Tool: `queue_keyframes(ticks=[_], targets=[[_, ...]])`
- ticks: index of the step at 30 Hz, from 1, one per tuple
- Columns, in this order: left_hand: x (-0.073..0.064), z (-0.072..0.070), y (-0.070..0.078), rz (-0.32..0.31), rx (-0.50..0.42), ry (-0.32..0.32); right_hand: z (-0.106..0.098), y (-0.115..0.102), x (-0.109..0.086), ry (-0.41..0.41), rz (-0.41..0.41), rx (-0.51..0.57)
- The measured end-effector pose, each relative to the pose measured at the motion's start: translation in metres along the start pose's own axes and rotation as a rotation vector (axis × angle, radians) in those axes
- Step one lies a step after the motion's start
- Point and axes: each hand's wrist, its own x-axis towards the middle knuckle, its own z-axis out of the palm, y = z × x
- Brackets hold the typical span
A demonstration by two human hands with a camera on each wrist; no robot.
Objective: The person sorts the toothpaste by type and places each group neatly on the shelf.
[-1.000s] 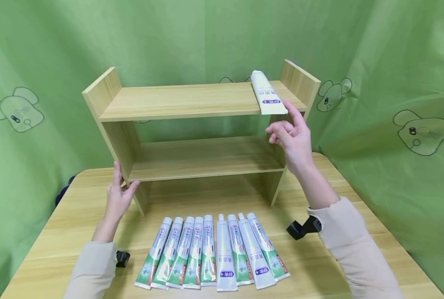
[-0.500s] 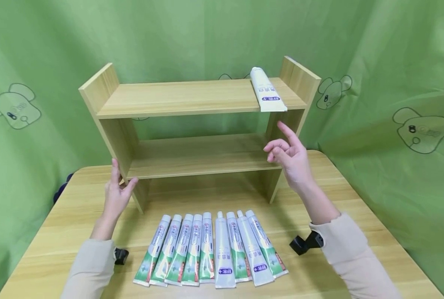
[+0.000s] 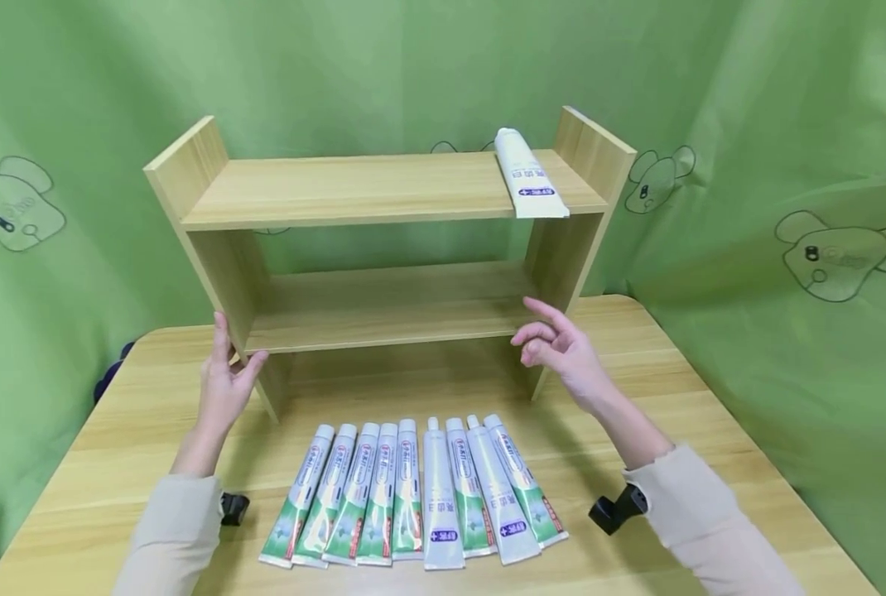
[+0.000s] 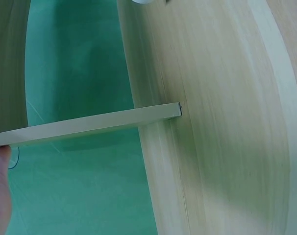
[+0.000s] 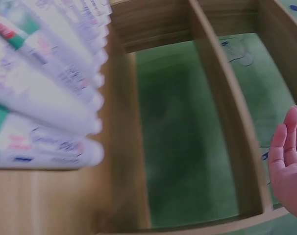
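My left hand holds the left side panel of a two-tier wooden shelf, its thumb by the middle board's front corner and its fingers along the outer face. In the left wrist view, part of that hand meets the panel's edge. A white toothpaste tube lies on the top board near the right end, its flat end just past the front edge. Below it, my right hand hovers before the middle board, fingers loosely bent, holding nothing. Several green-and-white toothpaste tubes and two white ones lie fanned on the table.
The wooden table carries the shelf and the row of tubes, which lie in front of the shelf with caps toward it. Raised end panels stand at both ends of the top board. A green curtain hangs close behind.
My right hand has left the flat end of the tube on the top board and moved down to the middle board's height. My left hand stays at the side panel.
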Motion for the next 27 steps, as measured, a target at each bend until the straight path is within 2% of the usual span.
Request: queue_keyframes(ticks=[10,18,23,27], targets=[[0.002,-0.004,0.000,-0.004,0.003,-0.017,-0.013,0.028,-0.020,-0.161,0.162,-0.044],[0.001,-0.004,0.000,-0.015,0.014,-0.013,-0.020,0.044,-0.039,-0.199,0.280,-0.091],[0.001,-0.003,-0.001,-0.011,0.010,-0.012,-0.022,0.054,-0.052,-0.218,0.347,-0.192],[0.000,-0.003,0.000,-0.013,0.017,-0.006,-0.021,0.057,-0.061,-0.265,0.418,-0.256]])
